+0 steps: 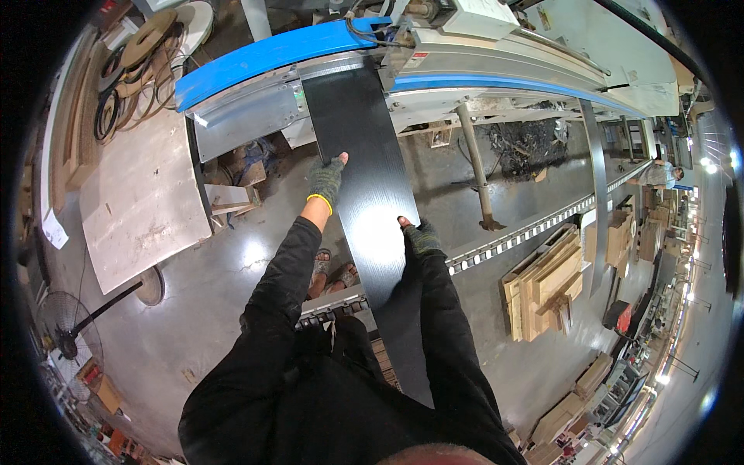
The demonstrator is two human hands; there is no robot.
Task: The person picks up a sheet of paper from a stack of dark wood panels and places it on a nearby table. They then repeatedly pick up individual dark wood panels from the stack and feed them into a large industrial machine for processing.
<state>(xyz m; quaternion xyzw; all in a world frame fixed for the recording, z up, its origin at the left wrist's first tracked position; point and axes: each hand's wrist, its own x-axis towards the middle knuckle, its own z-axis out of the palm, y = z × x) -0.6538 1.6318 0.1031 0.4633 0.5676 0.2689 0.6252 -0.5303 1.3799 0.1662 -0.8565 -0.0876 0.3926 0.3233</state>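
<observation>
A long black board [353, 143] with a faint wood-grain sheen stretches from the machine's edge back toward my body. My left hand [328, 177], in a dark grey glove with a yellow cuff and a bare thumb tip, grips its left edge, thumb lying on top. Lower down on the opposite edge, my right hand [422, 236] holds the board in a similar glove, its thumb also on the upper face. The fingers of both hands are partly hidden beneath the board. Its far end meets the machine [496, 58] below a blue cover [271, 58].
A roller rail [535, 225] runs across to the right, with a roller section [333, 308] near my waist. Stacked wooden panels [546, 287] lie on the right. At left are a pale table [143, 194], coiled edging strips [143, 70] and a fan [68, 333]. Another person [663, 175] stands far right.
</observation>
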